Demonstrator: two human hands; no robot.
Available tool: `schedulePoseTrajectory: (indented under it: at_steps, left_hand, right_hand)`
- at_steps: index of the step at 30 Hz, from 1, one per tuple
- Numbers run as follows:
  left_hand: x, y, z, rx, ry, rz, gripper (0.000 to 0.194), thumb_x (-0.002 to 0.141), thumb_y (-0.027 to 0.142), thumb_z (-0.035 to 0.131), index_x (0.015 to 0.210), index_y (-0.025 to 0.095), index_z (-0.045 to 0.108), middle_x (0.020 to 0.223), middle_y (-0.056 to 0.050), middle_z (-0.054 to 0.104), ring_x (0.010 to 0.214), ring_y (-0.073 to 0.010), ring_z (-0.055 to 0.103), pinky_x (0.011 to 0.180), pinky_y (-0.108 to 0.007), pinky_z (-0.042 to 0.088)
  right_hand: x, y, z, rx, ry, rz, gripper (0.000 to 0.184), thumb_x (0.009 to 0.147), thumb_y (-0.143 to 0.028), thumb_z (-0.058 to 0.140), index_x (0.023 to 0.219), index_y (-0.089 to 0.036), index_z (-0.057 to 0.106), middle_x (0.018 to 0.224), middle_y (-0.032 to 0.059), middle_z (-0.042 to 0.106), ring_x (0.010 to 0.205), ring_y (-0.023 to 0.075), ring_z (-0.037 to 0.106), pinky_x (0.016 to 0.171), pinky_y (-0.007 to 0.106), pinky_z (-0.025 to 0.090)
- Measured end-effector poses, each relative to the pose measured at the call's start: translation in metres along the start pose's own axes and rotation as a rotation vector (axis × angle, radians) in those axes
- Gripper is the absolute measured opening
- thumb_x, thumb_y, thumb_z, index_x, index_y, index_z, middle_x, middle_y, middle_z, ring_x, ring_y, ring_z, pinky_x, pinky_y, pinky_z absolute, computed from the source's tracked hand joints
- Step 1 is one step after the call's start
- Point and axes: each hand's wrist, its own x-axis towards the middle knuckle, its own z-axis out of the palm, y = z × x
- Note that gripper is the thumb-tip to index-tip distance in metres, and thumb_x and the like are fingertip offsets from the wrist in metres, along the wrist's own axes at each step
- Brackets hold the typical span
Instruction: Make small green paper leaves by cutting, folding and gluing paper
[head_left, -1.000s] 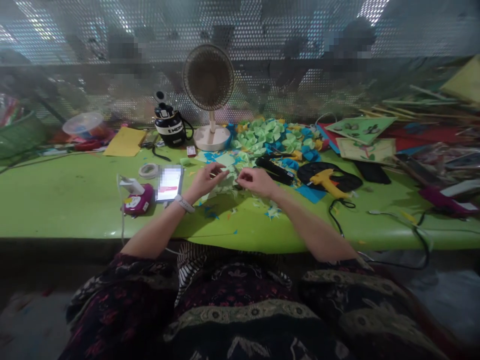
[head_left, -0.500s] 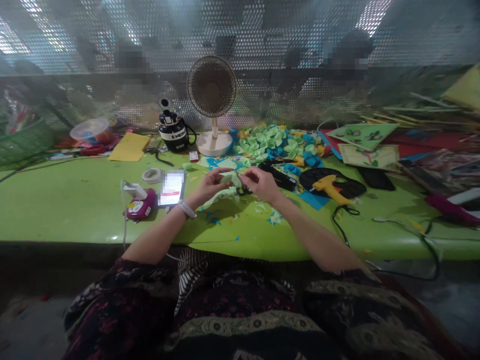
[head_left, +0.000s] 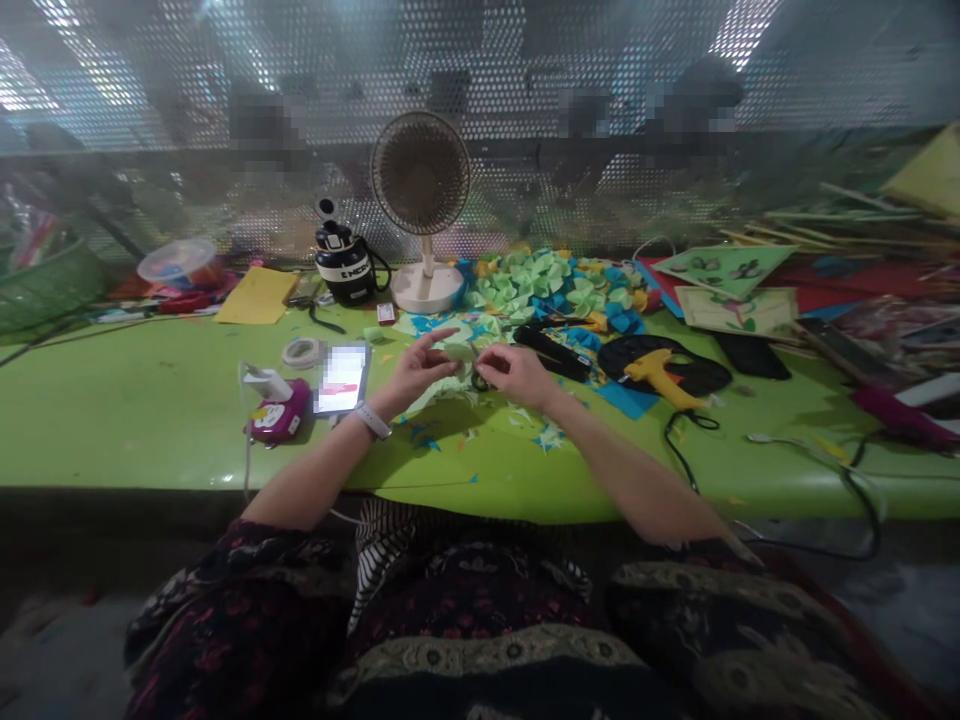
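My left hand [head_left: 420,372] pinches a folded piece of light green paper [head_left: 459,354] between thumb and fingers, its index finger raised. Close beside it, my right hand [head_left: 517,374] is closed at the fingertips on what look like small scissors; the dark handle loops [head_left: 479,381] show beneath the fingers, and the rest is mostly hidden. Below both hands, light green paper scraps [head_left: 442,393] and small blue trimmings [head_left: 426,440] lie on the green tabletop [head_left: 480,490]. Beyond them rises a pile of folded green, blue and yellow paper pieces [head_left: 544,285].
A black stapler [head_left: 553,352] and a yellow glue gun [head_left: 660,378] on a dark pad lie to the right. At left are a lit phone [head_left: 342,378], a tape roll [head_left: 302,352] and a purple power socket [head_left: 279,418]. A fan [head_left: 426,288] and a black bottle [head_left: 346,268] stand behind.
The left fingers have spread and the index finger has lifted, while the green paper has turned in the grip. My right hand has shifted slightly left and down.
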Motion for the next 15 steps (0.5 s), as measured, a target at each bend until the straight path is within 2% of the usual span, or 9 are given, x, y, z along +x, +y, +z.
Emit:
schedulePoseTrajectory:
  at_steps: [3, 9, 12, 15]
  left_hand:
    - [0.0003, -0.0017, -0.0006, 0.019, 0.004, 0.011, 0.068, 0.077, 0.03, 0.077, 0.137, 0.014, 0.049, 0.082, -0.003, 0.07, 0.075, -0.0124, 0.064, 0.076, -0.027, 0.05]
    - [-0.0013, -0.0007, 0.0003, 0.156, -0.097, 0.007, 0.07, 0.08, 0.032, 0.074, 0.141, 0.014, 0.045, 0.075, -0.001, 0.066, 0.069, -0.0119, 0.06, 0.066, -0.025, 0.046]
    - [-0.0018, -0.0003, 0.0008, 0.184, -0.149, 0.006, 0.067, 0.082, 0.029, 0.072, 0.142, 0.014, 0.043, 0.072, 0.001, 0.062, 0.063, -0.0096, 0.055, 0.06, -0.023, 0.041]
    - [-0.0021, -0.0003, 0.0006, 0.188, -0.194, 0.023, 0.068, 0.083, 0.028, 0.07, 0.143, 0.013, 0.04, 0.071, 0.002, 0.06, 0.064, -0.01, 0.054, 0.062, -0.024, 0.041]
  right_hand:
    - [-0.0004, -0.0009, 0.0004, 0.003, -0.038, 0.01, 0.018, 0.08, -0.035, 0.056, 0.079, -0.018, 0.061, 0.068, 0.0, 0.062, 0.061, 0.012, 0.05, 0.061, 0.026, 0.039]
    - [-0.0018, -0.0037, -0.0023, -0.022, 0.096, 0.034, 0.027, 0.082, -0.045, 0.059, 0.077, -0.018, 0.059, 0.066, 0.0002, 0.061, 0.059, 0.0121, 0.05, 0.061, 0.026, 0.039]
    - [-0.0014, -0.0032, -0.0023, -0.035, 0.118, 0.02, 0.031, 0.083, -0.048, 0.06, 0.075, -0.018, 0.059, 0.064, -0.0004, 0.06, 0.059, 0.012, 0.05, 0.06, 0.026, 0.038]
    - [0.0, 0.0005, -0.001, -0.05, 0.123, 0.011, 0.034, 0.082, -0.052, 0.063, 0.074, -0.019, 0.06, 0.062, -0.0008, 0.059, 0.057, 0.0122, 0.05, 0.059, 0.026, 0.037]
